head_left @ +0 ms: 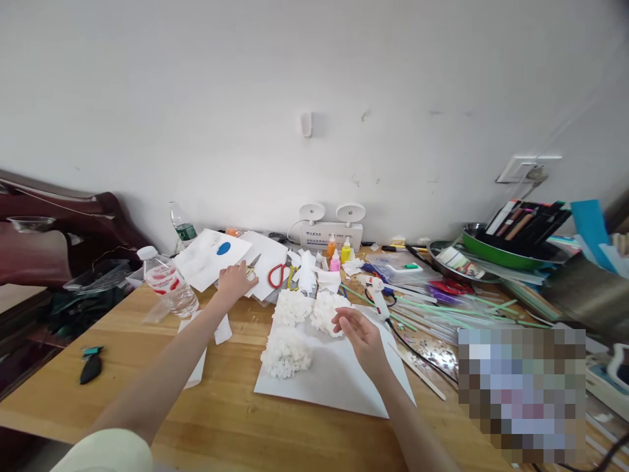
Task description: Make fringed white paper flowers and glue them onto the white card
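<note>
My left hand (pixel 236 282) reaches over the papers at the back left of the table. Its fingers are bent around a small pair of scissors (pixel 254 261), whose metal tip shows past the fingertips. My right hand (pixel 362 337) hovers at a fluffy white cluster (pixel 325 313), thumb and fingertips drawn together; whether something small is between them I cannot make out. Two more fluffy white clusters, one at the back (pixel 292 307) and one in front (pixel 285 354), rest on a white sheet (pixel 339 383). Red-handled scissors (pixel 276 276) lie right of my left hand.
A water bottle (pixel 170 282) stands at the left; a black object (pixel 91 369) lies near the left edge. Small paint bottles (pixel 335 263) stand at the back. A white glue gun (pixel 374 293), its cord, thin sticks and a green pan (pixel 506 255) of pens crowd the right.
</note>
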A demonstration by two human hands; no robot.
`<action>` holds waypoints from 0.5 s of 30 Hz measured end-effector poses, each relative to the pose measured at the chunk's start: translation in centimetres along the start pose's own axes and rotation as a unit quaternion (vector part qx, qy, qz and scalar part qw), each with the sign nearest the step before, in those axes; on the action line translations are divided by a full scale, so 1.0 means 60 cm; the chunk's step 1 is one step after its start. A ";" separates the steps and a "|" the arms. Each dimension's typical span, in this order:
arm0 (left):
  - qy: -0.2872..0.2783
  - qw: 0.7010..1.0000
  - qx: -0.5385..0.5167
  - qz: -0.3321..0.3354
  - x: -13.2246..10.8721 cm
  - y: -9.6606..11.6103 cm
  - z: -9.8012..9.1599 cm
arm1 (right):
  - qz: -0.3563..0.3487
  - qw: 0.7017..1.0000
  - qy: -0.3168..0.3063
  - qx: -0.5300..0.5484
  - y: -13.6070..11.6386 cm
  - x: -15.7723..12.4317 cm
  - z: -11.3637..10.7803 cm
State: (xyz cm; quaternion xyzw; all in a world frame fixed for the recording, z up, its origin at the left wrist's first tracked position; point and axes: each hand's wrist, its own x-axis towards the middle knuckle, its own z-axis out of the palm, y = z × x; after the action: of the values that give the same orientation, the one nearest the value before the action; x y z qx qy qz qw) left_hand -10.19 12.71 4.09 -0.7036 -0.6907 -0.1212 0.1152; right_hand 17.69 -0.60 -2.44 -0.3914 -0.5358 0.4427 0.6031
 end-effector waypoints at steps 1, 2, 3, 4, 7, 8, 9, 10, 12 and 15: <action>0.006 1.000 -0.005 0.009 0.003 0.004 0.001 | -0.001 1.000 0.005 -0.001 -0.001 0.001 0.000; 0.014 1.000 -0.010 0.020 0.005 0.013 0.002 | -0.002 1.000 0.010 -0.002 -0.002 0.001 -0.001; 0.020 0.999 -0.017 0.033 0.008 0.026 0.002 | -0.003 1.000 0.015 -0.004 -0.004 0.002 -0.002; 0.022 0.998 -0.026 0.049 0.012 0.043 0.004 | -0.003 1.000 0.020 -0.006 -0.005 0.002 -0.002; -0.004 0.994 -0.055 0.092 0.029 0.106 0.018 | -0.003 1.000 0.026 -0.012 -0.008 0.001 -0.004; -0.018 0.993 -0.063 0.099 0.037 0.128 0.027 | -0.003 1.000 0.026 -0.013 -0.009 0.001 -0.004; -0.031 0.992 -0.070 0.099 0.045 0.148 0.037 | -0.003 1.000 0.026 -0.014 -0.009 0.000 -0.004; -0.044 0.991 -0.076 0.096 0.054 0.166 0.048 | -0.002 1.000 0.027 -0.015 -0.008 0.000 -0.004; -0.066 0.991 -0.086 0.074 0.070 0.192 0.069 | 0.000 1.000 0.026 -0.011 -0.007 0.000 -0.005; -0.088 0.991 -0.090 0.038 0.090 0.210 0.093 | -0.002 1.000 0.024 0.004 -0.006 0.002 -0.008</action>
State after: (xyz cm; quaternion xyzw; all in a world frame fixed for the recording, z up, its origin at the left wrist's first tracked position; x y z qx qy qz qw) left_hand 2.57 19.42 0.66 -0.7446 -0.6572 -0.1162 -0.0051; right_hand 18.21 -0.57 -2.12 -0.3986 -0.5202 0.4341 0.6181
